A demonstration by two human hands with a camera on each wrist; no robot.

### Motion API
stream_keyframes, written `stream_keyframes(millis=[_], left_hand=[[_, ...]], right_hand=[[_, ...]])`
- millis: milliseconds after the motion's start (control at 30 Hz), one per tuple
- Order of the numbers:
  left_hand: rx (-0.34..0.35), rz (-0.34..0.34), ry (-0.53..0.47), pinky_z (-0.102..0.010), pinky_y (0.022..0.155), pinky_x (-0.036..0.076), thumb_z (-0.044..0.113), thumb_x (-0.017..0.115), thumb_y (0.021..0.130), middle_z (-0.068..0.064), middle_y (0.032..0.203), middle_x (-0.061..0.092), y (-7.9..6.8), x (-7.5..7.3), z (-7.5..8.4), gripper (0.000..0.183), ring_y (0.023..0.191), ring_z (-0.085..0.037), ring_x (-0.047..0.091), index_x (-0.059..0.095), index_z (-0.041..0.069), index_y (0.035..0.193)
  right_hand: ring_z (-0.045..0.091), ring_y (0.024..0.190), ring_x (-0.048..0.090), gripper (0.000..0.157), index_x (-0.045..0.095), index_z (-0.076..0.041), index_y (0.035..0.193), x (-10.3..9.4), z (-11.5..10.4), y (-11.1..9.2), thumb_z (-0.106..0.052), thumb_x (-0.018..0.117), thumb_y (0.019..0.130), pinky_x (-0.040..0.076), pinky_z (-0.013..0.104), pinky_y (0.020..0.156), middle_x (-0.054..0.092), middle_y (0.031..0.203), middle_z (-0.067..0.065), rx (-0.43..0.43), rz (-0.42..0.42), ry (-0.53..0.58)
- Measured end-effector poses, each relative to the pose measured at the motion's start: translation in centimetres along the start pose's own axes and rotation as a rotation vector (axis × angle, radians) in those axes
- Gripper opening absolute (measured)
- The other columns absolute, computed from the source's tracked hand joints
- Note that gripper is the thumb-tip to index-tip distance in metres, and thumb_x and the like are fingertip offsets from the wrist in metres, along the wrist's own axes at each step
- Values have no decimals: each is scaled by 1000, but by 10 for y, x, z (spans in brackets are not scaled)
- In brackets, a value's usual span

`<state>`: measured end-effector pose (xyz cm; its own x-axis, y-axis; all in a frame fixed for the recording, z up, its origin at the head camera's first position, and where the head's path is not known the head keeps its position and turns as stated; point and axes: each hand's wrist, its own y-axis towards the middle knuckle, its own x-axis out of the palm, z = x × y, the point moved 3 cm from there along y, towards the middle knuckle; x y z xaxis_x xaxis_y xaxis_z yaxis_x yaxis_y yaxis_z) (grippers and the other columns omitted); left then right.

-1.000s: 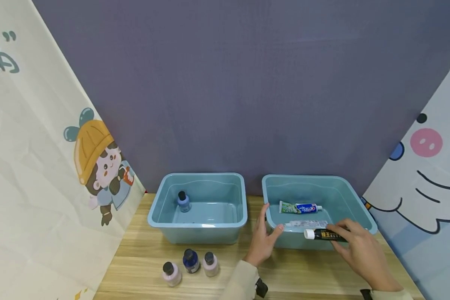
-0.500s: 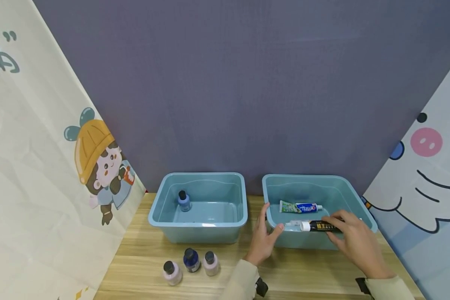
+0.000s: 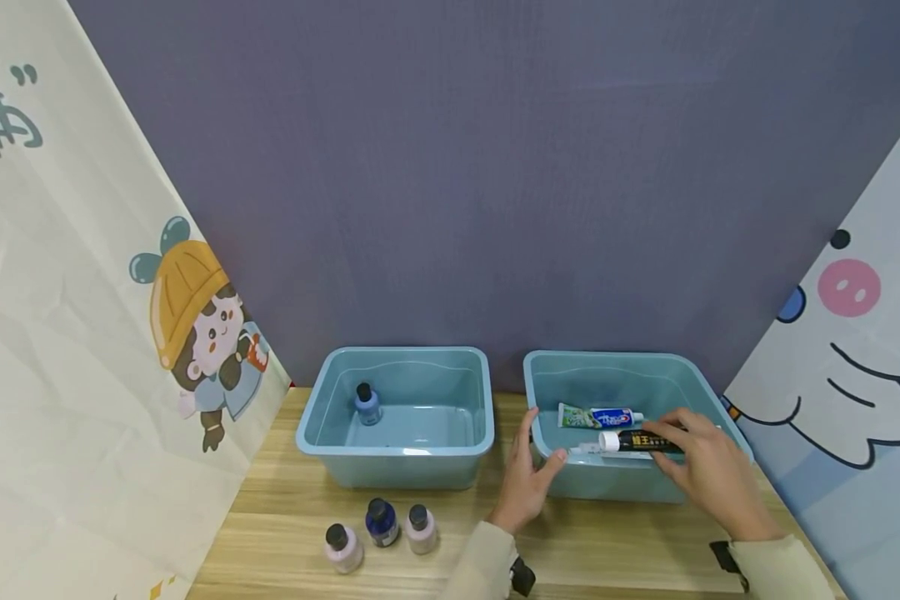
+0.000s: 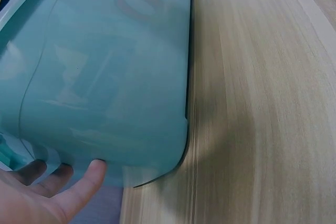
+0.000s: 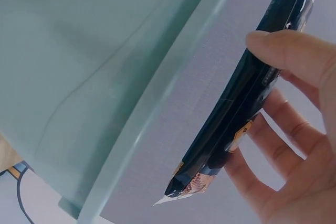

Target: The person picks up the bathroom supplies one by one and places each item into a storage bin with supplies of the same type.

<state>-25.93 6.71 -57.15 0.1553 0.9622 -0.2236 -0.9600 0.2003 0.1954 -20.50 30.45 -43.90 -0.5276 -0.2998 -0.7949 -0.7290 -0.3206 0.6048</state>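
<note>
My right hand (image 3: 708,475) pinches a black toothpaste tube (image 5: 226,103) with a white cap, thumb on one side and fingers on the other. The tube is over the front of the right blue bin (image 3: 607,482), its cap pointing left. Inside that bin lie a green-and-blue toothpaste tube (image 3: 600,417) and a pale tube (image 3: 587,448), the latter partly hidden under the black one. My left hand (image 3: 523,483) is spread at the bin's front left corner, with its fingertips (image 4: 97,166) against the outer wall.
A second blue bin (image 3: 405,468) stands to the left, holding a blue bottle (image 3: 368,406) with a black cap. In front of it are two pale pink bottles (image 3: 345,552) and a dark blue bottle (image 3: 382,527) on the wooden table (image 3: 270,533). A grey-purple panel (image 3: 450,183) rises behind.
My right hand has carried the black tube slightly left and farther over the right bin, covering more of the pale tube. The left hand stays at the bin's corner.
</note>
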Motion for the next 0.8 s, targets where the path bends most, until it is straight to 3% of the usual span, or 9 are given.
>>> stream_keyframes(millis=[300,533,800], left_hand=[[-10,-2,-7,-61,115,36,60,59,97,5,168,27,-1,0,-2,73,151,-27,35,16,56,156],[-15,-7,-12,-61,114,37,59,59,98,5,168,27,-2,0,-2,73,151,-28,35,15,55,157],[-8,-3,-9,-61,114,37,57,60,98,6,168,27,0,-1,-1,74,151,-27,35,16,55,157]], right_hand=[[18,71,58,53,79,-14,108,-3,6,7,-11,97,58,36,23,46,66,100,3,7,-8,-18],[4,59,49,51,79,-15,110,-8,14,15,-10,95,63,30,20,44,66,102,3,26,-26,13],[14,66,60,49,79,-17,108,-7,23,26,-10,95,63,38,23,49,66,100,1,-1,-80,-1]])
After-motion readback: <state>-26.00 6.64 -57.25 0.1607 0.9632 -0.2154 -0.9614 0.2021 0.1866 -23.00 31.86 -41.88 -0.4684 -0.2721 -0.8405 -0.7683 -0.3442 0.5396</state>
